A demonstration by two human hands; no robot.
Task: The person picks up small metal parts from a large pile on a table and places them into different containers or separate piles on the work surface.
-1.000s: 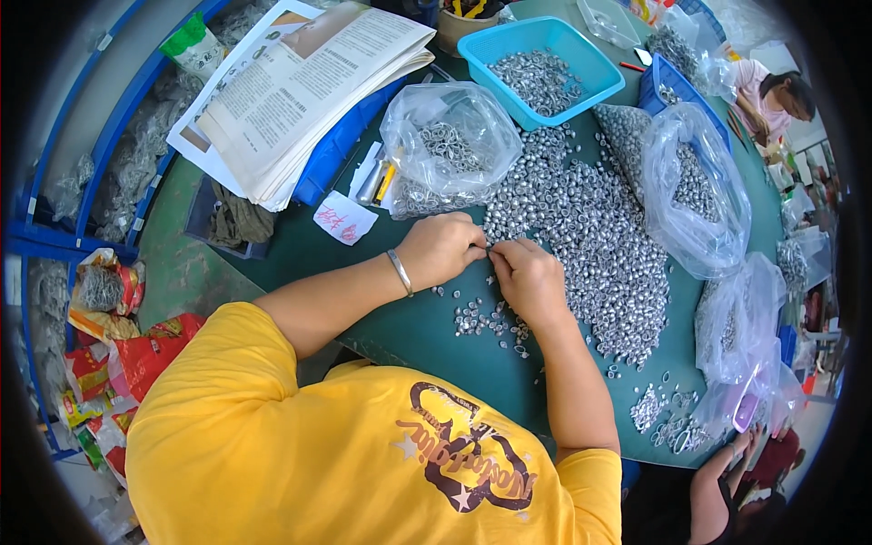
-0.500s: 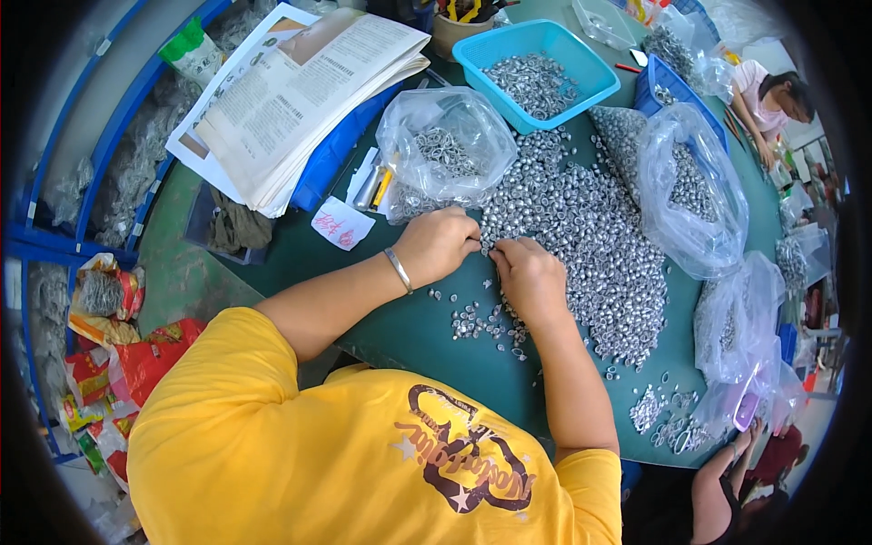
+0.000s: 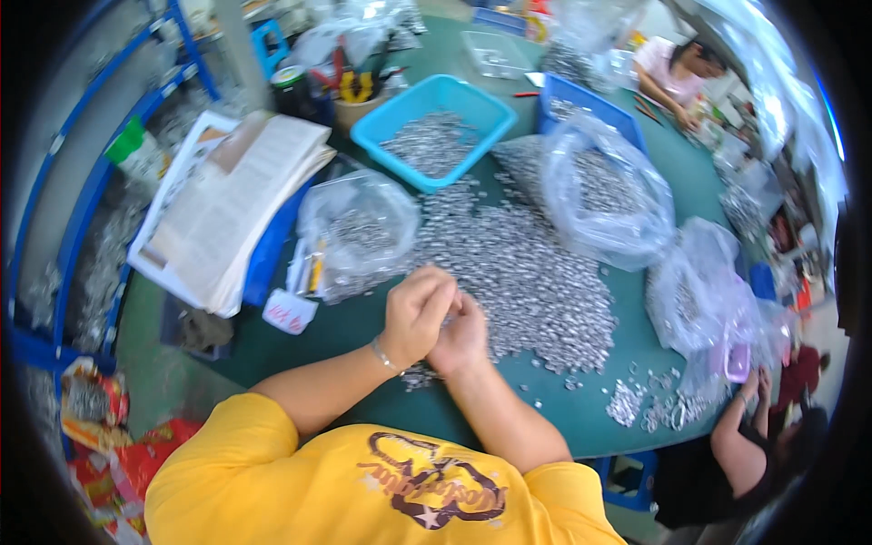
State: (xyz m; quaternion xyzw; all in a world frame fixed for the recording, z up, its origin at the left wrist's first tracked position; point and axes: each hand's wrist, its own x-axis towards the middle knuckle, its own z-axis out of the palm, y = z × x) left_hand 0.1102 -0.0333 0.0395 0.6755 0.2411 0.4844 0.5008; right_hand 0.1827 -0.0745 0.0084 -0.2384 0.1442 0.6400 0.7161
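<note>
My left hand and my right hand meet over the near left edge of a wide pile of small silvery metal rings. The left fingers are curled into a pinch against the right hand, whose palm is partly turned up with the fingers bent in. Whatever they hold is hidden between them and blurred. A few loose ring pieces lie on the green table just below my left wrist, which wears a silver bangle. Beyond my left hand sits an open clear plastic bag of silvery rings.
A turquoise basket of metal pieces stands behind the pile. Filled clear bags line its right side. Newspapers and a paper slip lie left. Small parts sit near right. Other people work at the right.
My hands have come together and overlap, the right one turning its palm partly up; before, both pinched at the pile's edge. The whole view has shifted, moving the table's things left.
</note>
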